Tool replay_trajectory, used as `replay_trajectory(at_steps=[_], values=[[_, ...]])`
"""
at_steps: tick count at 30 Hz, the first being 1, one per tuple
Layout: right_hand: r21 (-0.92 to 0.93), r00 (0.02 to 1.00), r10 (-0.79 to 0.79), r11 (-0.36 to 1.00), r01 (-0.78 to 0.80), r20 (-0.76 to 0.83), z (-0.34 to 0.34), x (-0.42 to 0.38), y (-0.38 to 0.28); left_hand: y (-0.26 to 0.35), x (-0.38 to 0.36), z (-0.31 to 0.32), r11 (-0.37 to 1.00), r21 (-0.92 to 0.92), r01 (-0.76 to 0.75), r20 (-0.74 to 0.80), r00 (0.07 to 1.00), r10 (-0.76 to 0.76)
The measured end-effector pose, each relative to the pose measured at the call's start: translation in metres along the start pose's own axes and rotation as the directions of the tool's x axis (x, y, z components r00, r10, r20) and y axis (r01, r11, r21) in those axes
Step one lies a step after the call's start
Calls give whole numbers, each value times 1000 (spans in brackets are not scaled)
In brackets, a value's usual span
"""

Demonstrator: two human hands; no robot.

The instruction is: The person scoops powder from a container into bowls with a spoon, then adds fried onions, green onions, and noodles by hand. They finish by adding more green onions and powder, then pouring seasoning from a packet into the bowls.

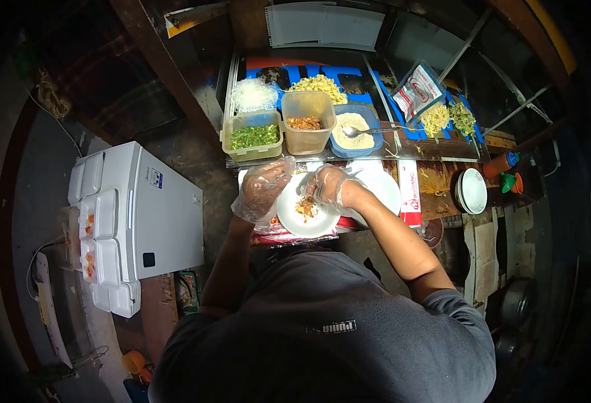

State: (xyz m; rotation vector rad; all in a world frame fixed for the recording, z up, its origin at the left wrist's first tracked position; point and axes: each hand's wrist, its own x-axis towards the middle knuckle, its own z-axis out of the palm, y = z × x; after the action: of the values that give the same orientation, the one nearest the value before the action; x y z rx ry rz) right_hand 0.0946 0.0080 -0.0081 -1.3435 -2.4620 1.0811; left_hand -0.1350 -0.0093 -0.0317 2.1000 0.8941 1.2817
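A white plate [288,219] lies on the counter in front of me, with a small heap of brown crumbly bits [305,209] on it. My right hand [332,186], in a clear plastic glove, is over the plate's right side, its fingers drawn together close to the bits. What lies between those fingers is hidden. Beside the plate's left rim is my left hand [265,188], also gloved; the crinkled plastic blurs its fingers. Just beyond stand a tub of chopped green herbs [254,137], a tub of brown bits [305,123] and a blue tub of pale powder [353,140] with a spoon [358,132].
Another white plate [384,190] is at the right. White noodles [254,95], yellow noodles [319,86] and a seasoning packet [419,93] lie farther back. Stacked bowls [472,191] stand right. A white chest freezer [168,208] with foam boxes [99,248] is at left.
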Motion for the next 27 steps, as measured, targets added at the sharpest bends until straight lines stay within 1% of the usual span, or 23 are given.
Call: replay_trajectory(at_steps=[1, 3, 5, 6, 7, 9, 10, 11, 12, 13, 14, 15, 16, 17, 18, 19, 20, 21, 23, 25, 27], values=[[-15, 1000, 23, 1000, -23, 1, -7, -4, -9, -2, -1, 0, 1000, -1, 0, 1, 1000, 0], [-32, 999, 45, 998, -45, 0, -16, -6, -17, -1, 1, 0, 992, 16, -127, -27, 992, 127], [-22, 1000, 16, 1000, -16, -17, -23, -8, -18, 7, 4, -4, 991, 42, -130, -23, 991, 131], [33, 996, -71, 997, 73, -54, -32, -12, -26, 16, 9, -7, 989, 69, -133, -19, 991, 134], [31, 996, -74, 997, 75, -58, -40, -15, -32, 23, 12, -9, 988, 71, -137, -19, 990, 139], [50, 986, -146, 987, 151, -85, -57, -21, -45, 36, 16, -12, 997, -73, 12, -50, 999, -16], [80, 993, -100, 991, 106, -69, -68, -25, -54, 42, 19, -16, 998, -70, 3, -50, 999, -6], [74, 991, -104, 991, 110, -79, -75, -26, -56, 47, 22, -23, 986, 90, -142, -37, 989, 146], [114, 985, -141, 982, 152, -102, -83, -27, -57, 53, 27, -28, 927, 246, -285, -2, 956, 295], [152, 976, -176, 969, 194, -124, -92, -28, -61, 60, 33, -30, 921, 249, -298, -1, 951, 308], [85, 981, -147, 984, 158, -123, -102, -29, -66, 69, 38, -31, 958, 200, -205, -63, 973, 221], [77, 979, -153, 983, 164, -131, -111, -28, -70, 76, 43, -33, 983, 143, -111, -119, 984, 129], [45, 974, -107, 992, 119, -201, -118, -26, -72, 78, 50, -40, 966, 212, -149, -96, 980, 173], [18, 961, -63, 997, 71, -271, -126, -25, -77, 80, 56, -42, 963, 218, -158, -96, 979, 182], [-41, 952, -23, 999, 11, -307, -135, -24, -86, 81, 62, -43, 969, 215, -120, -128, 980, 150], [-46, 949, -33, 999, 19, -314, -141, -18, -84, 84, 69, -46, 974, 211, -82, -161, 980, 117], [-70, 937, -105, 994, 86, -333, -145, -10, -80, 87, 75, -50, 974, 219, -57, -146, 985, 91], [-94, 920, -176, 984, 152, -350, -149, -3, -76, 83, 82, -51, 972, 226, -62, -148, 984, 97], [-72, 912, -192, 981, 178, -363, -156, 10, -73, 69, 94, -50, 975, 216, -41, -171, 982, 79], [-9, 938, -29, 1000, 27, -344, -160, 21, -81, 60, 104, -48, 980, 192, -60, -191, 977, 97], [-24, 939, -42, 999, 36, -342, -160, 31, -81, 52, 112, -47, 973, 228, -45, -162, 983, 84]])
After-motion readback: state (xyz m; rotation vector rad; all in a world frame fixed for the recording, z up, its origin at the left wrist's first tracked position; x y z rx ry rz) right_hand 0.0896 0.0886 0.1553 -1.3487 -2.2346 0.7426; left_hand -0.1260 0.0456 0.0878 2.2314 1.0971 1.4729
